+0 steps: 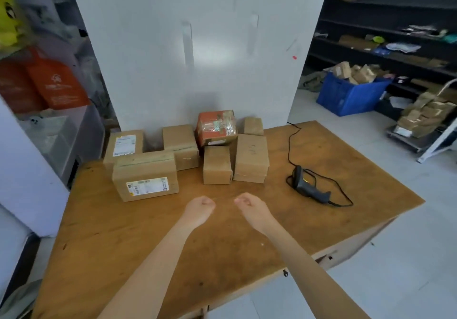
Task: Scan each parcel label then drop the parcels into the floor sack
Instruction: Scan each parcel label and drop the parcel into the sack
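Note:
Several cardboard parcels stand at the back of the wooden table [123, 244]. A labelled brown parcel [146, 182] is nearest on the left, with another labelled one [123, 145] behind it. A red taped parcel [216, 126] rests tilted on top of plain boxes [217, 165]. The black corded barcode scanner [309, 185] lies on the table to the right. My left hand [200, 208] and my right hand [249, 206] hover over the table's middle, both loosely fisted and holding nothing. No floor sack can be made out with certainty.
A white wall panel [197, 46] rises behind the parcels. A blue crate [351, 96] of parcels and dark shelves [383, 34] stand at the right. A grey fabric shape [19, 301] lies at the lower left floor. Orange bags [57, 83] hang left.

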Tool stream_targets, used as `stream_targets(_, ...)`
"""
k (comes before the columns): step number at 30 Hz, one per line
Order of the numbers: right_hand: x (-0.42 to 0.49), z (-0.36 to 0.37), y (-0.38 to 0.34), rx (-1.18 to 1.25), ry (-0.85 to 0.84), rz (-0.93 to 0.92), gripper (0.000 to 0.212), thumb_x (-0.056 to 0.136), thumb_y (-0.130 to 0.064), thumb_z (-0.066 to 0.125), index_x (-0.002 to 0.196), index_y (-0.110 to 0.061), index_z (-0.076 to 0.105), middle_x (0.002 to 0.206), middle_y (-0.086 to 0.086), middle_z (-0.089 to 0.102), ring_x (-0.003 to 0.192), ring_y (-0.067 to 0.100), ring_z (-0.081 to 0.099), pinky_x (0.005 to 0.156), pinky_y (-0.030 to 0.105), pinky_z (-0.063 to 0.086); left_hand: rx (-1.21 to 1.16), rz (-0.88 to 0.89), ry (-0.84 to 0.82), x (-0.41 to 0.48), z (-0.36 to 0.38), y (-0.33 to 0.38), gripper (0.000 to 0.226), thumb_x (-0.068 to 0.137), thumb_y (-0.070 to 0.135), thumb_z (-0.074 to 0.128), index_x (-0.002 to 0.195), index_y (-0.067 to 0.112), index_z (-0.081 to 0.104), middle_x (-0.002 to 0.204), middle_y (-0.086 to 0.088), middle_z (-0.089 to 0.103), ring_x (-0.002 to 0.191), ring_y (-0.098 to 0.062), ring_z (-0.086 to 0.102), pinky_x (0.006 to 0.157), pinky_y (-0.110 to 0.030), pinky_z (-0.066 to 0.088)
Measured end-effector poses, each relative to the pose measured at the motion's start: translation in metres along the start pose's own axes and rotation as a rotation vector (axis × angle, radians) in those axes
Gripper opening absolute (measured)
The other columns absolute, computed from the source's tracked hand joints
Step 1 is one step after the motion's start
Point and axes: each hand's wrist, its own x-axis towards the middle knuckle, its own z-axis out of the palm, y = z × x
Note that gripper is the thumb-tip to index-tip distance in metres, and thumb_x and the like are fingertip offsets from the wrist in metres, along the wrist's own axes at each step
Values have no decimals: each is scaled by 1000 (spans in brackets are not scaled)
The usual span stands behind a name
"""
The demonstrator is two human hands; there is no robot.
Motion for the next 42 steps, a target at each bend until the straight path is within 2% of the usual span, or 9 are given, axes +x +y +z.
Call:
stream_targets(4, 30, -54, 28, -17, 3, 33, 29, 99, -37, 46, 115, -19, 61, 105, -6, 54, 98, 11, 50, 73, 23, 38, 61, 15, -4, 33, 39, 37, 16, 95, 22, 48, 92, 26, 63, 102, 2, 66, 98, -16, 61, 89, -32, 48)
stream_targets(11, 97, -104, 52, -112, -26, 30, 28, 99, -33, 46, 115, -15, 59, 112, 1, 59, 101, 17, 52, 82, 28, 39, 298, 75, 118, 103, 56, 72, 22, 97, 25, 48, 114, 20, 61, 117, -2, 63, 103, -21, 59, 87, -33, 50)
stream_targets(18, 155, -129, 59, -613, 42, -68, 36, 98, -31, 45, 132, -20, 44, 125, 8, 49, 112, 32, 50, 89, 45, 47, 752, 289, 275, 163, 62, 98, 53, 91, 24, 57, 140, 20, 38, 128, -4, 51, 116, -24, 47, 85, -36, 52)
stream_targets(25, 188, -133, 69, -771, 12, -161, 42, 97, -29, 45, 137, -21, 35, 123, 11, 50, 111, 34, 50, 87, 44, 45, 750, 185, 245, 191, 81, 102, 61, 91, 23, 58, 146, 21, 30, 131, -4, 50, 115, -22, 50, 82, -34, 53)
stream_targets(34, 212, -147, 105, -450, -163, -195, 67, 96, -43, 48, 150, -20, 15, 132, 16, 42, 109, 36, 55, 87, 40, 49, 322, -147, 345, 190, 127, 125, 77, 89, 29, 58, 153, 13, 18, 148, -15, 38, 124, -31, 50, 99, -42, 47)
stream_targets(35, 212, -150, 109, -410, -148, -176, 72, 95, -49, 46, 151, -21, 11, 134, 17, 40, 111, 37, 55, 87, 39, 48, 223, -206, 379, 188, 134, 129, 64, 91, 33, 54, 147, 9, 32, 146, -16, 43, 122, -29, 52, 100, -42, 44)
stream_targets(37, 212, -157, 118, -311, -133, -127, 80, 91, -62, 43, 152, -25, 6, 139, 17, 37, 113, 36, 54, 86, 37, 46, -70, -257, 456, 182, 145, 139, 30, 95, 36, 45, 101, 11, 63, 109, -16, 66, 88, -21, 60, 86, -40, 49)
stream_targets(39, 213, -166, 126, -216, -178, -82, 89, 83, -74, 42, 151, -30, 6, 141, 15, 35, 117, 36, 51, 88, 38, 45, -373, -283, 536, 175, 154, 146, 32, 96, 35, 46, 76, 15, 61, 82, -5, 63, 79, -19, 54, 73, -35, 47)
stream_targets(42, 214, -177, 133, -10, -291, 27, 109, 66, -87, 49, 152, -33, 8, 149, 11, 32, 130, 34, 40, 103, 43, 38, -678, -341, 646, 166, 167, 155, 34, 97, 36, 49, 109, 14, 72, 127, 0, 55, 118, -19, 47, 95, -29, 34)
